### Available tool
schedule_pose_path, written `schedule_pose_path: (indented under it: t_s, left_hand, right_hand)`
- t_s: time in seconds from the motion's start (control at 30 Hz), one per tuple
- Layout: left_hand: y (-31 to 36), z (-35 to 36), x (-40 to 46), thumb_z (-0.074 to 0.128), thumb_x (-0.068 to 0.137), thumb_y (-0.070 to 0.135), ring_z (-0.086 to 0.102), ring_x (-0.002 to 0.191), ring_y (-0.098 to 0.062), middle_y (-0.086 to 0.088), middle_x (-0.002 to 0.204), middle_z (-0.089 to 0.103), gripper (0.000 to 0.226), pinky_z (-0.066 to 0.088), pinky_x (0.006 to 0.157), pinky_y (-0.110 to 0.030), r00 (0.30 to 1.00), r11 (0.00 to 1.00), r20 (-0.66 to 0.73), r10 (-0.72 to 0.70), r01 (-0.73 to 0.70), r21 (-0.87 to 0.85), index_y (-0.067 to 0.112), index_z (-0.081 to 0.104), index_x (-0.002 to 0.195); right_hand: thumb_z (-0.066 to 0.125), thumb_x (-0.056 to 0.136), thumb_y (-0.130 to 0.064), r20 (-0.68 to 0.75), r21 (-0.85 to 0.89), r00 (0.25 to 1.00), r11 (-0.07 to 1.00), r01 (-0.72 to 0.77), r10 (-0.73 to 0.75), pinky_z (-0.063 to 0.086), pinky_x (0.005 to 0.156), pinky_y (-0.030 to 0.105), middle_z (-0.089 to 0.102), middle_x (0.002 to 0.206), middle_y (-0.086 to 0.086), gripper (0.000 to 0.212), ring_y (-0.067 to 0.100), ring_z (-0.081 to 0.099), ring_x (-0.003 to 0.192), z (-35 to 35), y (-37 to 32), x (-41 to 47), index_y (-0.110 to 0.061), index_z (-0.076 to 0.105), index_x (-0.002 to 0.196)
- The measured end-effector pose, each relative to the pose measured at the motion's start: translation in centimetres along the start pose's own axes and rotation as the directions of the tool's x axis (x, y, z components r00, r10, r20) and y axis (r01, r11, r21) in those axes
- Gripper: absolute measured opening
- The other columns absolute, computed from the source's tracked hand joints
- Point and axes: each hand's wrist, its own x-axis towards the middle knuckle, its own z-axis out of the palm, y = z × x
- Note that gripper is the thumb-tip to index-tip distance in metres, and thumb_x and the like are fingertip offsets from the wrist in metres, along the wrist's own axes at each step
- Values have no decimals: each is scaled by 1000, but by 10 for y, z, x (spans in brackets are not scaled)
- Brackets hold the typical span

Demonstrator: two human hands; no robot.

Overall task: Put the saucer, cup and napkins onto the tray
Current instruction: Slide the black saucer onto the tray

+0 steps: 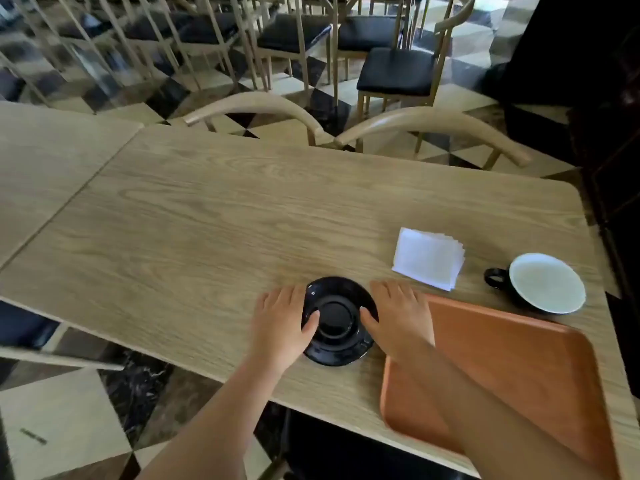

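A black saucer (337, 299) lies on the wooden table (207, 216) near its front edge. My left hand (280, 323) grips its left rim, thumb on the upper face. My right hand (398, 317) holds the right rim the same way. An empty orange-brown tray (519, 368) sits just right of the saucer, with my right forearm lying across it. A stack of white napkins (427, 258) rests behind the tray. A black cup (543, 282) with a white inside stands at the far right, handle pointing left.
Two wooden chairs (433, 128) are pushed in at the table's far side. A second table (52, 161) adjoins on the left. More chairs with black seats stand behind on the checkered floor. The table's right edge lies close to the cup.
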Motion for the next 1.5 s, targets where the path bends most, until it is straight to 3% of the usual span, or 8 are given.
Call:
schedule_pose_path:
  t_s: [0.37, 0.53, 0.63, 0.77, 0.97, 1.13, 1.33, 1.5]
  left_hand:
    - [-10, 40, -7, 65, 77, 32, 59, 88, -26, -7, 94, 63, 38, 51, 72, -38, 972, 951, 133, -193, 218, -218, 9, 59, 106]
    - [-3, 34, -6, 56, 83, 2, 60, 86, -16, 10, 84, 61, 29, 49, 69, -22, 926, 706, 275, -257, 374, -601, 15, 60, 108]
    - [-1, 29, -8, 50, 86, -5, 66, 88, -19, -2, 91, 67, 38, 59, 61, -31, 875, 459, 396, -278, 484, -745, 17, 58, 117]
    - [16, 20, -2, 53, 87, 0, 67, 83, -16, -6, 93, 69, 30, 58, 64, -31, 894, 384, 363, -265, 443, -810, 19, 63, 108]
    - [68, 16, 15, 48, 85, -8, 67, 79, -21, -11, 91, 62, 38, 59, 65, -28, 901, 315, 419, -110, 432, -845, 24, 66, 96]
    - [100, 26, 18, 48, 85, -9, 64, 62, -4, 2, 78, 61, 41, 56, 59, -20, 897, 361, 440, -50, 427, -829, 17, 63, 113]
    - [117, 30, 15, 50, 79, -7, 69, 68, -25, 11, 64, 68, 49, 59, 69, -45, 931, 482, 359, -58, 341, -807, 33, 68, 101]
    - [120, 35, 16, 52, 79, -7, 69, 74, -27, 9, 72, 67, 45, 57, 76, -46, 935, 552, 345, -79, 329, -766, 19, 68, 111]
  right_hand:
    - [51, 85, -37, 55, -32, 998, 999, -31, 33, 34, 94, 35, 60, 111, 1, 33, 23, 47, 109, 30, 4, 19, -16, 55, 110]
    - [55, 85, -15, 147, 318, 987, 941, -113, 69, 46, 82, 36, 57, 113, 10, 27, 29, 54, 104, 26, 6, 18, -10, 54, 111]
    - [50, 80, -7, 108, 471, 992, 875, -112, 68, 42, 68, 31, 60, 97, 9, 16, 28, 56, 86, 21, 18, 15, -16, 56, 90]
    - [54, 78, -5, 19, 602, 986, 786, -142, 164, 46, 65, 32, 65, 83, 3, 18, 22, 57, 73, 2, 46, 0, -15, 63, 89]
    - [57, 80, -5, 48, 707, 936, 650, -278, 348, 40, 61, 7, 64, 78, -9, 31, 6, 59, 73, -13, 98, -42, -25, 67, 102]
    - [53, 75, -1, 149, 769, 892, 517, -375, 426, 56, 74, 41, 71, 81, -7, 44, 26, 67, 75, 3, 131, -61, -37, 68, 94]
    - [53, 75, 3, 180, 817, 864, 417, -397, 470, 59, 70, 46, 70, 85, 0, 50, 27, 67, 78, 22, 143, -70, -43, 66, 91]
    - [55, 78, 5, 204, 818, 847, 390, -423, 492, 60, 68, 44, 68, 85, 1, 43, 23, 67, 81, 28, 148, -70, -29, 66, 101]
